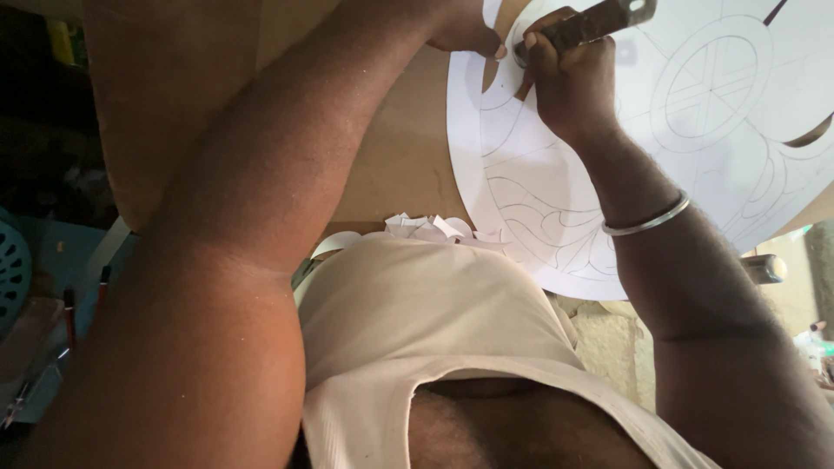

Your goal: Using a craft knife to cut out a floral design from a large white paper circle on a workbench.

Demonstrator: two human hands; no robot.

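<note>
Hands (569, 74) bent over white sheet (738, 130)

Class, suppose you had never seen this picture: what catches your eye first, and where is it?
The big white round sheet with pencilled patterns fills the upper right. At its top edge the right hand grips a dark-handled tool, while the left hand presses the sheet beside it. A silver bangle rings the right wrist.

Matt white paper disc (556, 187) with pencilled lines; dull metal-and-wood knife (591, 22); shiny metal bangle (647, 221); smooth brown board (400, 156).
</note>
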